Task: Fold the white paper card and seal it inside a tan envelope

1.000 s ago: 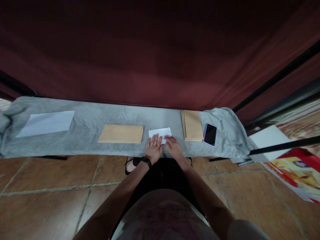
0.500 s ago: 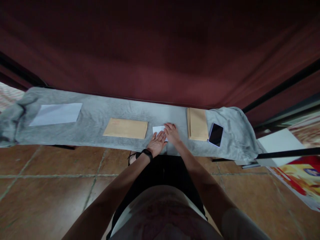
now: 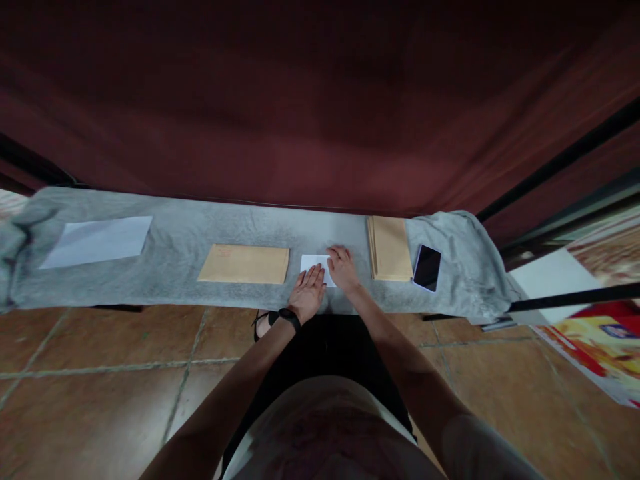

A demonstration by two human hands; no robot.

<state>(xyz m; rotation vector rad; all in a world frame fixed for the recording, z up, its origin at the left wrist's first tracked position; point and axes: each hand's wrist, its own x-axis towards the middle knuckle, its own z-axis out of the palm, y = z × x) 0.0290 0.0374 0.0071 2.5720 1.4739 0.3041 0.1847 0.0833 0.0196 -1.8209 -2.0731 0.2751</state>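
A small white piece of paper, apparently folded, lies on the grey cloth in front of me. My left hand, with a black band at the wrist, rests flat on its lower part, fingers stretched out. At the paper's right edge is my right hand, its fingers bent and together, with the thumb side touching the paper. The fingertips' exact grip is too small to make out fully. Left of the hands lies a tan envelope; to their right is a stack of tan envelopes.
A larger white sheet lies toward the left end of the long cloth-covered bench. A phone sits right of the envelope stack. Dark red fabric hangs behind, and black bars cross at the right.
My left hand has slid slightly left and down and apart from the right hand, showing more of the paper. My right hand stays at the paper's right edge. The view has shifted a little.
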